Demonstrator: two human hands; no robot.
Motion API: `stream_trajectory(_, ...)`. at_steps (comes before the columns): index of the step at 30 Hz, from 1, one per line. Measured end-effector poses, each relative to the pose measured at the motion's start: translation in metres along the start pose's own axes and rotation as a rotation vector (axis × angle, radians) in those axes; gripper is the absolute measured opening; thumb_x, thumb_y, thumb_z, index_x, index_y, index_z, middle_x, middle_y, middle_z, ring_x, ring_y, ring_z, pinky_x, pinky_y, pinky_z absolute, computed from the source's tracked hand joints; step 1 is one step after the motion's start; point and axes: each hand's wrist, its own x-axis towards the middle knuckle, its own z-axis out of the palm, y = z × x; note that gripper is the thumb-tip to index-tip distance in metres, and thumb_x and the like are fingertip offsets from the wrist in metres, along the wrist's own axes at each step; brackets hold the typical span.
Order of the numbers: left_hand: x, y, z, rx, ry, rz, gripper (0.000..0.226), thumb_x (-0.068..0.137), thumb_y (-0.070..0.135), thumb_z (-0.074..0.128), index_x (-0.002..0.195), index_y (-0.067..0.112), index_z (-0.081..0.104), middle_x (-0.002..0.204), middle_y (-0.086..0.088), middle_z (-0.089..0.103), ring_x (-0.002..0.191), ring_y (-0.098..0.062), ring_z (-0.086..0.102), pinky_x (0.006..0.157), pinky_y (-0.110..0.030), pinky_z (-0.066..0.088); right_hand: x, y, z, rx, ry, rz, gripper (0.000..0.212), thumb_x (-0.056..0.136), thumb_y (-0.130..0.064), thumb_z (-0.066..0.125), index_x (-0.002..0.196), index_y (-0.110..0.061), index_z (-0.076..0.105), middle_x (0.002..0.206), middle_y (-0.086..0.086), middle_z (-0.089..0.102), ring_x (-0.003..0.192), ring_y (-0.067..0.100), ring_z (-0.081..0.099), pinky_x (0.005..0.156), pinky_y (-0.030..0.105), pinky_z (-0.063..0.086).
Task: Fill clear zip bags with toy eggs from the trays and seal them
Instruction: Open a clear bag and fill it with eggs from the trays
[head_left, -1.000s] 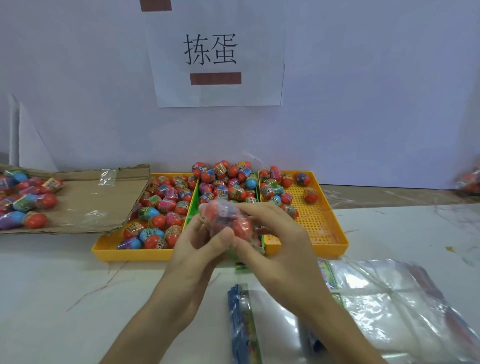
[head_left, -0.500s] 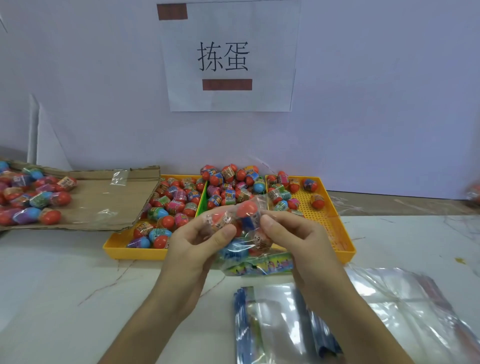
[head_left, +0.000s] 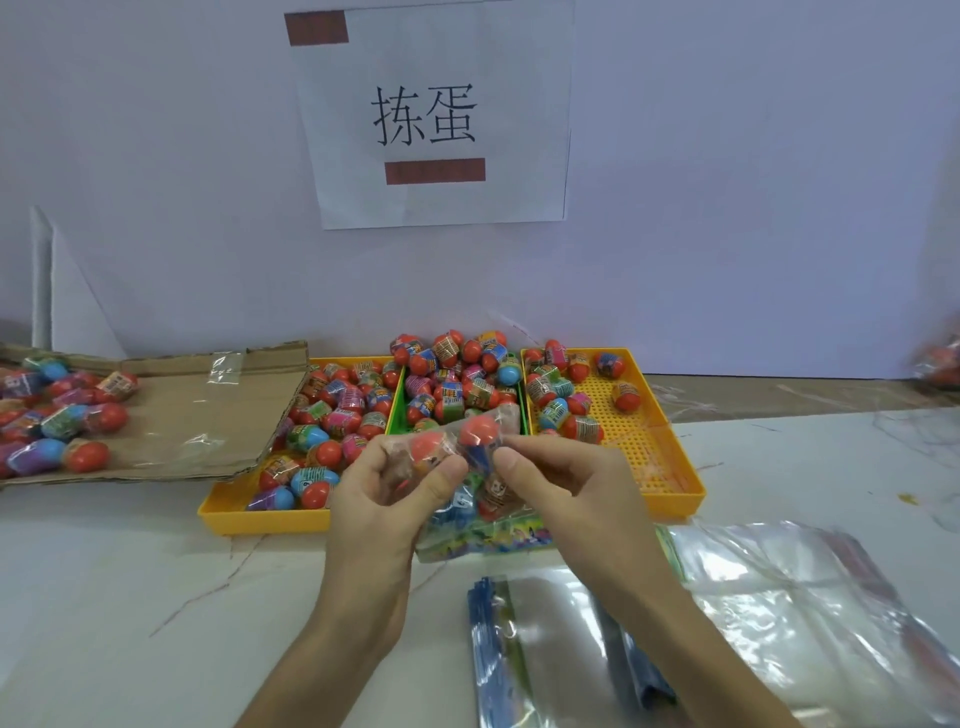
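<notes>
Filled zip bag (head_left: 470, 501): held up between both hands in front of the trays, above the table (head_left: 130, 597). Left hand (head_left: 384, 499) pinches the bag's top edge, thumb against curled fingers. Right hand (head_left: 566, 493) grips the same edge just beside it, thumb forward. Toy eggs show through the plastic, and a printed band runs along the bag's lower end.

Change noted: a second ago the bag was bunched in both hands over the green tray (head_left: 399, 410). It now hangs flatter and nearer the person, the printed band exposed. From half a second ago there is little difference; the thumbs sit somewhat closer together.

Surroundings as before:
- two yellow trays (head_left: 260, 521) (head_left: 670, 467) flank the green one, all holding loose eggs
- cardboard sheet (head_left: 197, 415) at left with more eggs (head_left: 62, 415)
- stack of empty bags (head_left: 753, 613) at lower right
- paper sign (head_left: 436, 119) on the wall
</notes>
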Motion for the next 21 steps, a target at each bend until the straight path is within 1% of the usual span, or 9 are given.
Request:
stream_trajectory(1, -0.001, -0.001, 0.001, 0.028, 0.003, 0.009, 0.034, 0.065, 0.033, 0.083, 0.096, 0.021, 0.074, 0.102, -0.013, 0.077, 0.099, -0.028, 0.074, 0.075, -0.034, 0.062, 0.000, 0.001, 0.000, -0.033, 0.020, -0.023, 0.012, 0.093, -0.024, 0.070, 0.096, -0.030, 0.080, 0.087, -0.012, 0.077, 0.086, 0.009, 0.073, 0.073, 0.026, 0.059)
stream_trajectory(3, -0.001, -0.002, 0.003, 0.080, 0.018, 0.025, 0.032, 0.065, 0.033, 0.083, 0.093, 0.023, 0.071, 0.098, -0.012, 0.077, 0.096, -0.028, 0.075, 0.075, -0.037, 0.063, 0.000, 0.003, 0.001, -0.116, 0.061, -0.073, 0.017, 0.096, -0.024, 0.066, 0.090, -0.022, 0.082, 0.082, -0.010, 0.076, 0.083, 0.012, 0.071, 0.072, 0.034, 0.058)
stream_trajectory(5, -0.002, -0.002, 0.005, 0.099, 0.024, 0.025, 0.033, 0.063, 0.034, 0.083, 0.092, 0.024, 0.071, 0.095, -0.012, 0.077, 0.092, -0.027, 0.075, 0.073, -0.036, 0.063, -0.001, 0.006, 0.003, -0.205, 0.110, -0.145, 0.019, 0.097, -0.021, 0.065, 0.087, -0.018, 0.081, 0.078, -0.011, 0.072, 0.080, 0.013, 0.067, 0.067, 0.036, 0.055)
stream_trajectory(9, -0.004, -0.004, 0.007, 0.017, 0.016, -0.042, 0.046, 0.062, 0.030, 0.085, 0.101, 0.012, 0.069, 0.094, -0.017, 0.076, 0.088, -0.030, 0.076, 0.066, -0.030, 0.061, -0.005, 0.009, 0.005, -0.404, 0.183, -0.287, 0.020, 0.097, -0.015, 0.067, 0.078, -0.015, 0.075, 0.068, -0.012, 0.060, 0.069, 0.013, 0.058, 0.058, 0.036, 0.047)
stream_trajectory(11, -0.003, -0.005, 0.008, 0.011, 0.000, -0.061, 0.044, 0.062, 0.031, 0.084, 0.102, 0.016, 0.072, 0.095, -0.016, 0.077, 0.089, -0.029, 0.076, 0.067, -0.028, 0.061, -0.005, 0.008, 0.004, -0.411, 0.217, -0.302, 0.019, 0.096, -0.014, 0.068, 0.078, -0.015, 0.074, 0.069, -0.012, 0.060, 0.070, 0.012, 0.057, 0.058, 0.034, 0.046)
stream_trajectory(13, -0.002, -0.005, 0.008, 0.016, -0.034, -0.065, 0.037, 0.065, 0.033, 0.081, 0.100, 0.025, 0.076, 0.099, -0.012, 0.078, 0.093, -0.025, 0.076, 0.068, -0.026, 0.060, -0.004, 0.007, 0.002, -0.387, 0.242, -0.314, 0.018, 0.096, -0.015, 0.067, 0.079, -0.015, 0.075, 0.071, -0.012, 0.061, 0.072, 0.012, 0.058, 0.058, 0.032, 0.047)
stream_trajectory(16, 0.000, -0.006, 0.007, 0.005, -0.049, -0.070, 0.038, 0.066, 0.036, 0.079, 0.103, 0.026, 0.079, 0.104, -0.008, 0.078, 0.095, -0.021, 0.076, 0.069, -0.026, 0.061, -0.002, 0.004, -0.003, -0.269, 0.297, -0.264, 0.020, 0.095, -0.022, 0.066, 0.079, -0.019, 0.077, 0.071, -0.011, 0.065, 0.072, 0.015, 0.061, 0.060, 0.039, 0.050)
stream_trajectory(18, 0.002, -0.007, 0.004, 0.014, 0.016, -0.057, 0.034, 0.063, 0.035, 0.078, 0.095, 0.024, 0.081, 0.097, -0.007, 0.079, 0.087, -0.017, 0.076, 0.065, -0.023, 0.059, 0.000, 0.002, -0.007, -0.210, 0.330, -0.243, 0.021, 0.092, -0.029, 0.065, 0.077, -0.020, 0.078, 0.071, -0.009, 0.067, 0.072, 0.016, 0.063, 0.061, 0.041, 0.051)
stream_trajectory(21, 0.005, -0.010, -0.001, 0.067, 0.059, -0.027, 0.025, 0.062, 0.033, 0.076, 0.081, 0.019, 0.083, 0.086, -0.006, 0.078, 0.077, -0.013, 0.074, 0.063, -0.022, 0.059, 0.002, 0.000, -0.011, -0.249, 0.319, -0.266, 0.019, 0.089, -0.031, 0.065, 0.082, -0.021, 0.080, 0.073, -0.014, 0.069, 0.075, 0.011, 0.066, 0.062, 0.033, 0.053)
